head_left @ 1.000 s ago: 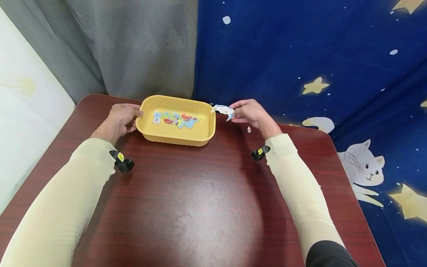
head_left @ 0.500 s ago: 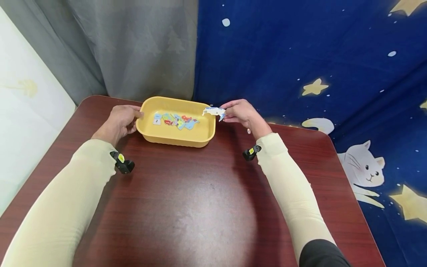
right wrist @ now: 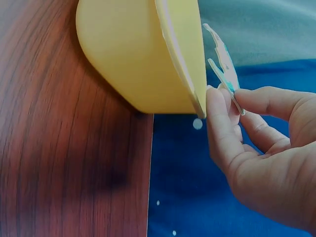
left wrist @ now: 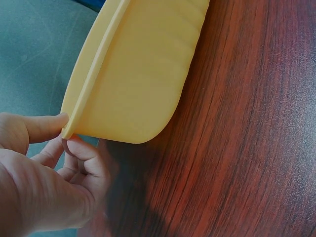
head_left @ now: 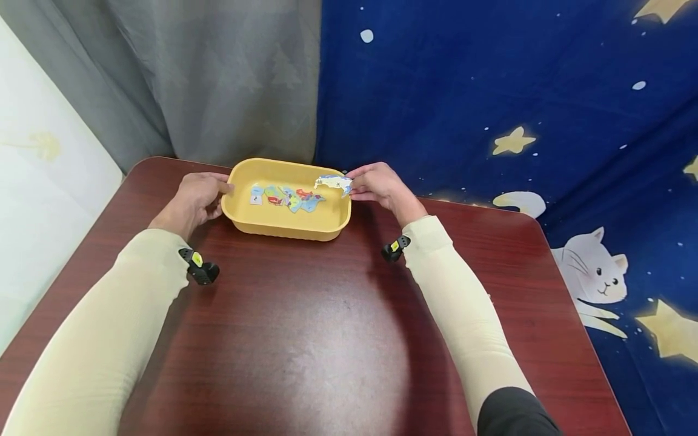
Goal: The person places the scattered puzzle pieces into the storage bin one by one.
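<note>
A yellow plastic tub [head_left: 283, 231] stands at the back of the table. My left hand [head_left: 195, 197] pinches its left rim between thumb and fingers, as the left wrist view confirms. In my right hand [head_left: 382, 186], a thin, flat, irregular white and blue puzzle-like piece [head_left: 330, 181] is pinched between thumb and fingertips. That piece extends over the right end of the tub, above its floor. Several flat colourful pieces [head_left: 297, 200] lie in a cluster on the tub's bottom, with a small pale square piece [head_left: 255, 195] at their left.
The dark red-brown wooden table [head_left: 294, 327] stretches toward me. Behind its far edge hang a grey curtain [head_left: 240, 85] and a blue curtain [head_left: 436, 91] with stars and a cat. A white wall [head_left: 43, 169] is on the left.
My right hand has moved left, carrying the white and blue piece from beside the tub's right rim to over its inside. The left hand stays on the rim.
</note>
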Available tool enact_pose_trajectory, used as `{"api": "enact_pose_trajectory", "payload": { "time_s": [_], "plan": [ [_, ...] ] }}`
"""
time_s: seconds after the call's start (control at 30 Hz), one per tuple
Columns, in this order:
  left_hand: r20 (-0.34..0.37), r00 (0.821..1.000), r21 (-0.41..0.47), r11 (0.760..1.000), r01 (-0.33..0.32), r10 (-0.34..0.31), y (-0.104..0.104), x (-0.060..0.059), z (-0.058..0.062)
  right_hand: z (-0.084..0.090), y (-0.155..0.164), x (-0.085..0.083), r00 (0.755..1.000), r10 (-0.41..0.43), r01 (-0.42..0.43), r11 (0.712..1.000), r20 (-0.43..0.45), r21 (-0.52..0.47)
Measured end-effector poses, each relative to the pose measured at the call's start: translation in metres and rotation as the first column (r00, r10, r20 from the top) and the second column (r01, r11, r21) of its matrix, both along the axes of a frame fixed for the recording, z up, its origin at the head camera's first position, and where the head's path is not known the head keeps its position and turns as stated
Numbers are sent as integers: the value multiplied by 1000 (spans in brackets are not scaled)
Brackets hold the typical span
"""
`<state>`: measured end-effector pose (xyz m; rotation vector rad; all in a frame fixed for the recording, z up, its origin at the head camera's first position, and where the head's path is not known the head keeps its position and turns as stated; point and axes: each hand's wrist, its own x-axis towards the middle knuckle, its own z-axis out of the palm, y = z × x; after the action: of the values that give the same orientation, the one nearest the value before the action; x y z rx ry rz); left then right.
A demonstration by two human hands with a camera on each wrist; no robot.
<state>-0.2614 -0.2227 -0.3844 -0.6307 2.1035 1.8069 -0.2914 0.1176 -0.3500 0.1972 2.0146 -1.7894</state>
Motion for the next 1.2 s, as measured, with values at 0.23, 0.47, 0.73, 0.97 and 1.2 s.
{"api": "enact_pose_trajectory", "payload": {
  "time_s": [0.23,0.47,0.73,0.97,1.2],
  "plan": [
    [-7,1000,2,1000,3,-3,0,1,2,0,-17,0,1000,1,-1,1000,21,15],
    [-10,1000,3,1000,6,-6,1,0,1,-4,-32,0,999,8,-8,1000,38,12],
    [-16,1000,9,1000,1,-1,0,2,0,-13,-51,0,998,19,-18,1000,65,-13],
    [-20,1000,13,1000,-2,2,0,1,0,-24,-65,1,997,7,-5,1000,79,-22],
    [-22,1000,12,1000,-3,4,0,1,-1,-29,-78,5,997,42,-41,999,59,-12]
  ]
}}
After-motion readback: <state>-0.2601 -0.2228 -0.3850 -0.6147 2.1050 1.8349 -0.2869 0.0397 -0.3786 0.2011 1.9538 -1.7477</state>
